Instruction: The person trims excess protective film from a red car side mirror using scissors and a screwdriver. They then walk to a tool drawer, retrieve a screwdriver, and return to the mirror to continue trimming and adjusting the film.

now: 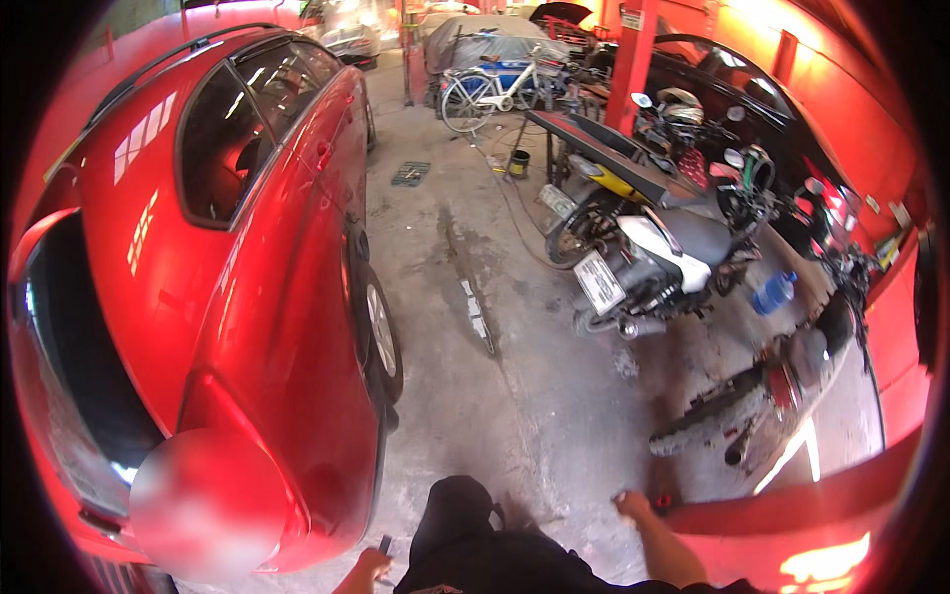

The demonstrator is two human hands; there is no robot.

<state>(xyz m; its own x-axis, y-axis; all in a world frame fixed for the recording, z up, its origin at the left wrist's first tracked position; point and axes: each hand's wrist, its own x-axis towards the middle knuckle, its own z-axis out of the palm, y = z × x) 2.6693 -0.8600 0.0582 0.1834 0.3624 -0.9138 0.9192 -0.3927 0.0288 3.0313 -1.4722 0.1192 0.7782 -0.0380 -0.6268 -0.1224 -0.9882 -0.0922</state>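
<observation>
Low in the picture, my left hand [370,565] is closed around a small, dark, narrow object [385,544] that sticks up from the fingers; its kind is too small to make out. My right hand [631,504] hangs out to the right with its fingers curled, and what they hold, if anything, is hidden. Close beside it shows a small bright red thing [664,501], unclear in shape. My dark-clothed leg [457,510] reaches forward between the hands. Nearest on the left is a shiny red car [287,327], apart from my left hand.
Several motorcycles, one with a white side panel [665,249], line the right side. A long pale strip [475,315] lies on the concrete floor [435,396]. Farther off are a dark green tray [411,174], a bucket [519,164], a white bicycle [492,94] and a red post [630,74].
</observation>
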